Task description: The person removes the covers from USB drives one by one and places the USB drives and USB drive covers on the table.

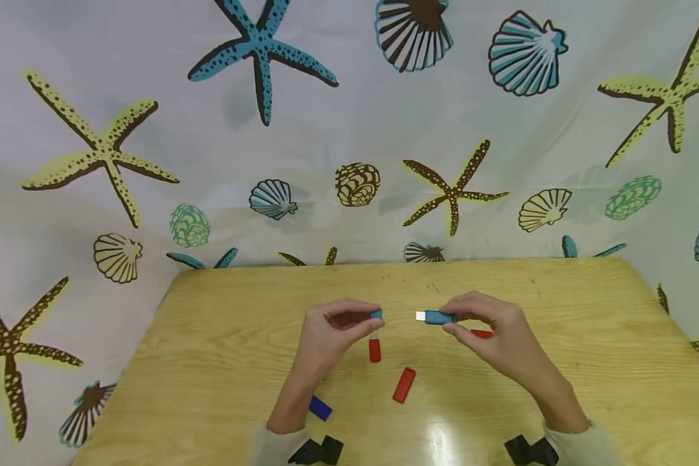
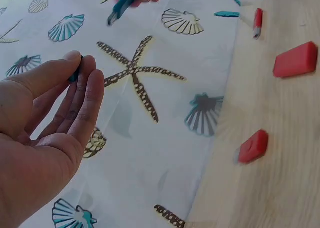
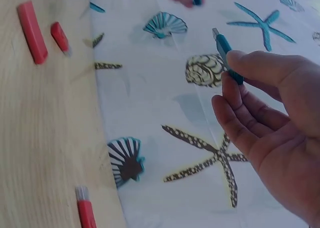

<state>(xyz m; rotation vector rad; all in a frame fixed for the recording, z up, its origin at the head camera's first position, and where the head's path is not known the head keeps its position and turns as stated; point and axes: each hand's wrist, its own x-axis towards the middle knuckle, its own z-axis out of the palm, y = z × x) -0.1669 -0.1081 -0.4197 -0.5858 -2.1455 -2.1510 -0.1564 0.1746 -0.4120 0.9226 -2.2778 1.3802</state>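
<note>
A blue USB stick [image 1: 438, 317] with its bare metal plug facing left is pinched between the thumb and fingers of my right hand [image 1: 497, 333]. Opposite it, my left hand [image 1: 333, 333] pinches a small blue cap [image 1: 377, 314] between thumb and fingertips. A gap separates cap and plug, both held above the table. In the right wrist view the blue stick [image 3: 228, 55] slants with its plug uppermost. Most of the cap [image 2: 75, 74] is hidden by the fingers in the left wrist view.
On the wooden table [image 1: 221, 336] lie a red USB stick [image 1: 375, 350] with its plug showing, a red block-shaped piece [image 1: 404, 385], another red piece [image 1: 481, 334] partly behind the right hand, and a dark blue piece [image 1: 320, 408] by the left forearm. A shell-patterned cloth [image 1: 326, 129] hangs behind.
</note>
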